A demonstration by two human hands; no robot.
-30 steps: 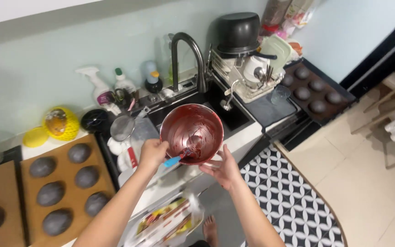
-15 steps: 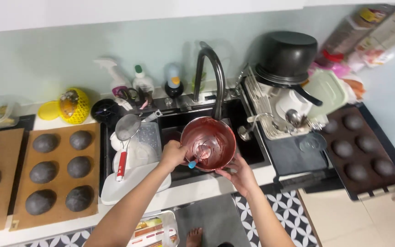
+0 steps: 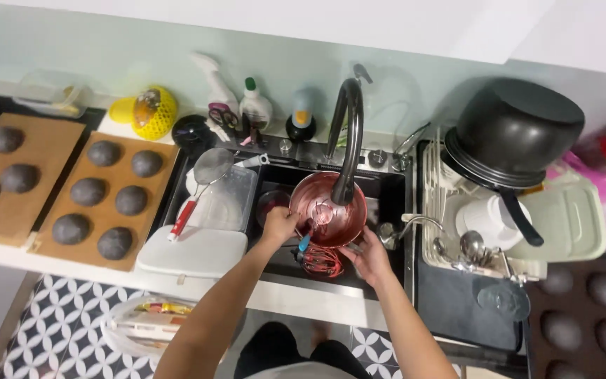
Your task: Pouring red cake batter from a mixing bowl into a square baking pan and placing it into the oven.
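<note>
We hold a round metal bowl (image 3: 329, 209) smeared with reddish-brown batter over the black sink (image 3: 387, 210), directly beneath the curved black tap (image 3: 348, 133). Our right hand (image 3: 367, 254) cups the bowl's near rim, fingers spread and wrapped on the edge; our left hand (image 3: 279, 223) sits at the bowl's left rim, fingers curled shut around a small blue-handled tool (image 3: 305, 243) whose tip reaches into the bowl. A red wire whisk (image 3: 319, 263) lies in the sink just near of the bowl, so little free room remains between the bowl and the sink's near edge. Left of our hands, a clear plastic tub (image 3: 227, 200) with a red-handled mesh strainer (image 3: 201, 184) resting across it crowds the sink's left side, and a white rectangular lid (image 3: 192, 253) lies along the counter's near edge. Further left, two wooden boards (image 3: 50, 189) carry dark round dough balls (image 3: 88, 191). To the right, a dish rack (image 3: 457, 231) holds an upturned black pot (image 3: 512, 132) that overhangs the rack's far edge. A patterned tiled floor (image 3: 43, 330) opens below the counter.
</note>
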